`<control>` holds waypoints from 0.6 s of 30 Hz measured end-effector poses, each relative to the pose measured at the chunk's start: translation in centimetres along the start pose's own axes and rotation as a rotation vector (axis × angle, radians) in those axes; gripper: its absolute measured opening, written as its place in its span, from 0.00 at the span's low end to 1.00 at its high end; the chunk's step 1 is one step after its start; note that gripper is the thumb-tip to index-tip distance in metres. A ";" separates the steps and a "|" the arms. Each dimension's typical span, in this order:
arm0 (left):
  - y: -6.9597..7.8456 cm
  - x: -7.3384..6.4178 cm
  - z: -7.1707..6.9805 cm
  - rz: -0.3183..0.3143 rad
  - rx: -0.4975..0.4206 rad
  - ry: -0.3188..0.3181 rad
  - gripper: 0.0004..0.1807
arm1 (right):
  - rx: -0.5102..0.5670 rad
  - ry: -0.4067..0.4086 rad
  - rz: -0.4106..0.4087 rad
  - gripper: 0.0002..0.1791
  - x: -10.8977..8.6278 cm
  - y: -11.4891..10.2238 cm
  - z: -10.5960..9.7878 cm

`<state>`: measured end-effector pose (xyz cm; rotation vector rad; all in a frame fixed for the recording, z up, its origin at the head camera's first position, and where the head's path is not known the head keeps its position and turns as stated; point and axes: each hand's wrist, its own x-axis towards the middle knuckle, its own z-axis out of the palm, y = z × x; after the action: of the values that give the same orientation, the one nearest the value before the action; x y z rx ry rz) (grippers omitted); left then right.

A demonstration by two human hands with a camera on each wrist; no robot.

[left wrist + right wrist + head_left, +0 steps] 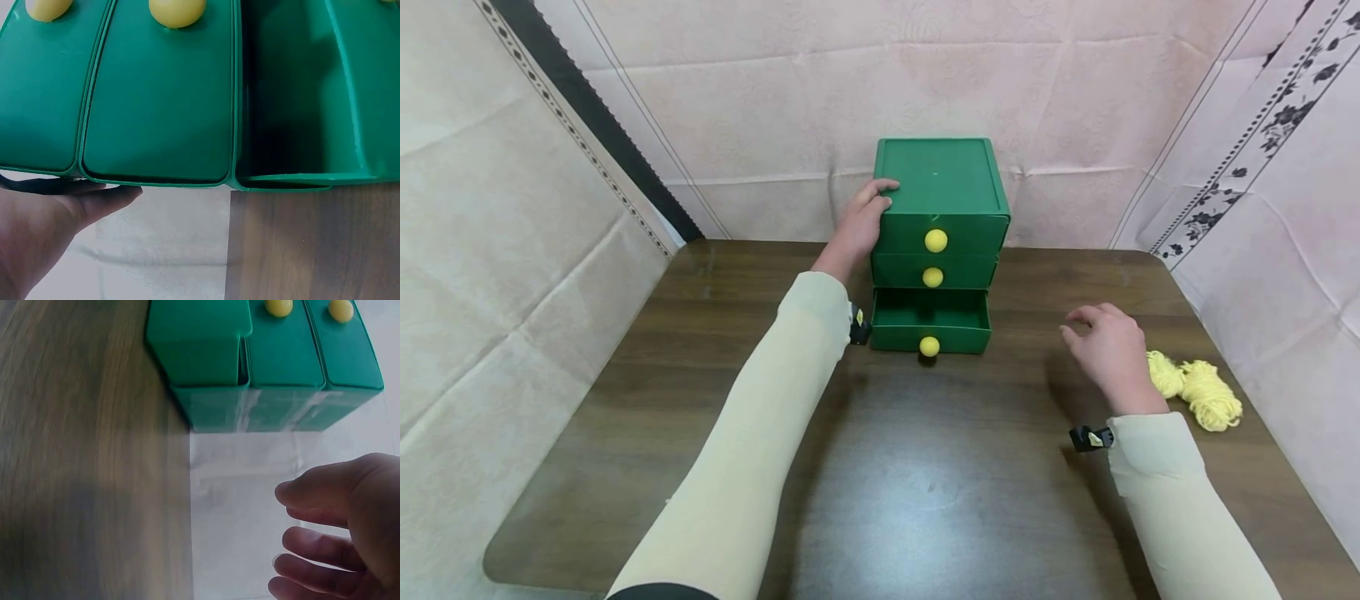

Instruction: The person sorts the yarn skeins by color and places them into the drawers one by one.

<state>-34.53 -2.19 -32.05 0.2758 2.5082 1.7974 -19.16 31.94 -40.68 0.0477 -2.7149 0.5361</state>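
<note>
A green drawer unit with three drawers and round yellow knobs stands near the back of the table. Its bottom drawer is pulled out, and I see nothing inside the visible part. The top drawer and middle drawer are closed. My left hand rests against the unit's upper left side, fingertips over the top edge. In the left wrist view, the thumb lies along the side wall. My right hand hovers over the table at right, fingers loosely bent, holding nothing. Beside it lies a yellow yarn skein.
The brown wooden table has rounded corners. Pale patterned cloth hangs behind it and along both sides. Clear tape runs along the side of the drawer unit.
</note>
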 end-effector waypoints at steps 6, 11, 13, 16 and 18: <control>0.0 0.1 0.0 -0.025 -0.038 -0.015 0.23 | -0.016 -0.024 0.035 0.12 -0.1 1.2 -0.6; 0.0 0.0 0.0 -0.068 -0.064 -0.014 0.27 | -0.028 -0.046 0.062 0.13 -0.4 2.1 -0.9; 0.0 0.0 0.1 -0.077 -0.072 -0.012 0.27 | -0.028 -0.052 0.069 0.13 -0.4 2.4 -1.0; -0.1 0.0 0.1 -0.082 -0.079 -0.008 0.26 | -0.034 -0.060 0.069 0.14 -0.5 2.8 -1.1; -0.1 -0.1 0.0 -0.079 -0.074 -0.005 0.26 | -0.036 -0.075 0.070 0.14 -0.6 3.1 -1.1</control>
<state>-34.47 -2.19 -32.17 0.1751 2.4067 1.8516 -18.59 35.18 -41.09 -0.0374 -2.8075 0.5154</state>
